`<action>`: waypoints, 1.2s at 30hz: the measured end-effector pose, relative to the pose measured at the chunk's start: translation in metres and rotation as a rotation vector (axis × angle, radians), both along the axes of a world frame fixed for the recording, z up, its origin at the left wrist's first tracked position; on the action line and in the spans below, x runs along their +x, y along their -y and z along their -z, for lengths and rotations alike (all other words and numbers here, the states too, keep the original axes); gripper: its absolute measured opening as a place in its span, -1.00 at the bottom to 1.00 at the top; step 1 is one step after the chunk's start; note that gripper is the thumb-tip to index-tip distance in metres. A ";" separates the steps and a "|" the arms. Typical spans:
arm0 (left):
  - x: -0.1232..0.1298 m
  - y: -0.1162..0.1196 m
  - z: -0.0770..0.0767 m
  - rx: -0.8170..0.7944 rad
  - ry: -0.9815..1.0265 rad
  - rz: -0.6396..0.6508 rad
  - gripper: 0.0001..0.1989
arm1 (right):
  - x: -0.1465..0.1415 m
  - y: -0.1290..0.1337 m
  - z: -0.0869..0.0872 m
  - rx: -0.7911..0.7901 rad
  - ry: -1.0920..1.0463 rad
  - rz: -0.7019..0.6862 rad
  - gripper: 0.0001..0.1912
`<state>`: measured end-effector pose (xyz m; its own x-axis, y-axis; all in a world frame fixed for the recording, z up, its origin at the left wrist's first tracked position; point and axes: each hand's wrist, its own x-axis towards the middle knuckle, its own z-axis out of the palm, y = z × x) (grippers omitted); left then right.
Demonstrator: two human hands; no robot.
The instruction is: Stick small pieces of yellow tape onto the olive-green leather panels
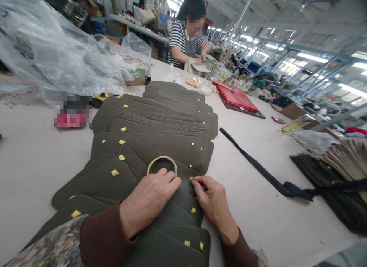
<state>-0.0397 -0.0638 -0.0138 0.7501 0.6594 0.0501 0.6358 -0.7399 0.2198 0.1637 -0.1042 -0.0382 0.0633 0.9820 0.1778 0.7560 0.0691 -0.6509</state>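
Note:
Overlapping olive-green panels [160, 144] lie in a long fanned row on the pale table, with small yellow tape pieces [114, 172] on several of them. Some upper panels carry small metal studs [193, 144] near their right ends. My left hand [151, 198] is closed on a yellow tape roll [162, 157], its fingers over the near rim, above the middle of the row. To its right, my right hand [210, 194] pinches a small yellow tape piece [191, 178] between thumb and forefinger at a panel's right edge.
Clear plastic sheeting [57, 49] heaps at the back left, near a blurred red-and-dark object [71, 113]. A black strap [258, 165] runs right toward stacked dark pieces [329, 190]. Farther back are a red board [235, 95] and a person [186, 37] handling beige material.

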 end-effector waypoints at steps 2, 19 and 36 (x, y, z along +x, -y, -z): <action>0.000 0.000 0.001 0.002 0.006 0.004 -0.93 | -0.003 -0.003 0.002 0.048 0.058 -0.019 -0.84; -0.013 -0.010 -0.004 0.256 0.360 0.068 -0.80 | -0.011 -0.005 -0.010 -0.290 0.086 -0.007 -0.86; -0.004 0.004 -0.002 0.058 0.370 0.043 -0.78 | -0.027 0.000 -0.019 0.436 -0.035 -0.291 -0.81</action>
